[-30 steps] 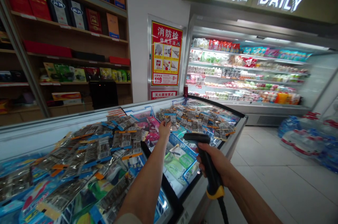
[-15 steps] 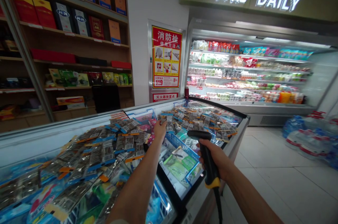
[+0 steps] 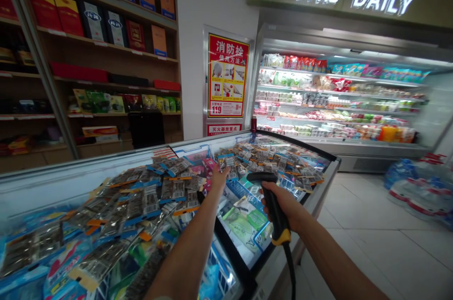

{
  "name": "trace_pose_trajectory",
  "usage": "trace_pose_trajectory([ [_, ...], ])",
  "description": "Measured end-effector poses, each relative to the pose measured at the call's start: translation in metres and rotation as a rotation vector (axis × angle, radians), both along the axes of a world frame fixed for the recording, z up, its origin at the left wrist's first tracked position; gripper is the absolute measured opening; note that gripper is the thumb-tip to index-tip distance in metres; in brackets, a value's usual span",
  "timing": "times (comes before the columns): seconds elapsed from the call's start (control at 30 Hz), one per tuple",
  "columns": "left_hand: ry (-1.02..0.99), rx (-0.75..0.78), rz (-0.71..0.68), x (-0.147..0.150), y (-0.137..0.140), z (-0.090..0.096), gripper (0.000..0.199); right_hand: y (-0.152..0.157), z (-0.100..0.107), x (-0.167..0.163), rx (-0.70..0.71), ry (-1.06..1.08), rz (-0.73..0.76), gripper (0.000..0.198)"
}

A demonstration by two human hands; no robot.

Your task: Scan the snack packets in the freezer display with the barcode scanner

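Note:
My right hand [image 3: 283, 205] is wrapped round the grip of a black-and-yellow handheld barcode scanner [image 3: 277, 212], its head pointing left over the freezer and its cable hanging down. My left hand [image 3: 220, 177] reaches across the freezer, its fingers closed on the lower edge of a small clear-and-brown snack packet [image 3: 224, 162]. Around it lie many similar packets [image 3: 173, 188] with blue or orange edges, heaped on the glass top. Pink packaging [image 3: 208, 164] shows just left of the hand. Fingertips of the left hand are partly hidden.
The chest freezer's black frame [image 3: 233, 248] runs between my arms, with a blue basket [image 3: 238, 190] and green bags [image 3: 244, 220] under the glass. A lit refrigerated shelf [image 3: 339, 97] stands behind. Wrapped water bottles [image 3: 414, 194] sit on the floor at right.
The view has swung slightly left, so the scene sits further right. A packet now stands up at my left fingertips. The scanner has moved a little left relative to the freezer.

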State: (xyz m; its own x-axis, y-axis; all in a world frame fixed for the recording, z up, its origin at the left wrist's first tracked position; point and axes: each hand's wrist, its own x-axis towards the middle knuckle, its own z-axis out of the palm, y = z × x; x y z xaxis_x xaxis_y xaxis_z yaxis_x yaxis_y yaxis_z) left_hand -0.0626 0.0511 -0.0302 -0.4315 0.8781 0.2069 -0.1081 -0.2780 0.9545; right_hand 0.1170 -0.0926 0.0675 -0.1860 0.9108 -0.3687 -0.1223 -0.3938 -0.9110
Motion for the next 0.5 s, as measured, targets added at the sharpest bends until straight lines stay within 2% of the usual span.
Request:
trace_pose_trajectory([
  [0.07,0.076,-0.023,0.011,0.0,-0.001,0.002,0.044,0.004,-0.002,0.0,0.015,-0.008,0.0,0.023],
  [0.23,0.507,0.021,0.091,0.002,-0.008,0.008,0.013,0.004,-0.004,0.006,0.026,-0.008,-0.035,0.021],
  [0.37,0.883,0.078,0.02,0.016,-0.019,0.008,0.016,0.004,-0.001,0.014,0.046,0.016,-0.064,0.02],
  [0.5,1.009,0.086,-0.048,0.031,-0.033,0.01,0.018,0.005,0.001,0.021,0.076,0.03,-0.067,0.02],
])
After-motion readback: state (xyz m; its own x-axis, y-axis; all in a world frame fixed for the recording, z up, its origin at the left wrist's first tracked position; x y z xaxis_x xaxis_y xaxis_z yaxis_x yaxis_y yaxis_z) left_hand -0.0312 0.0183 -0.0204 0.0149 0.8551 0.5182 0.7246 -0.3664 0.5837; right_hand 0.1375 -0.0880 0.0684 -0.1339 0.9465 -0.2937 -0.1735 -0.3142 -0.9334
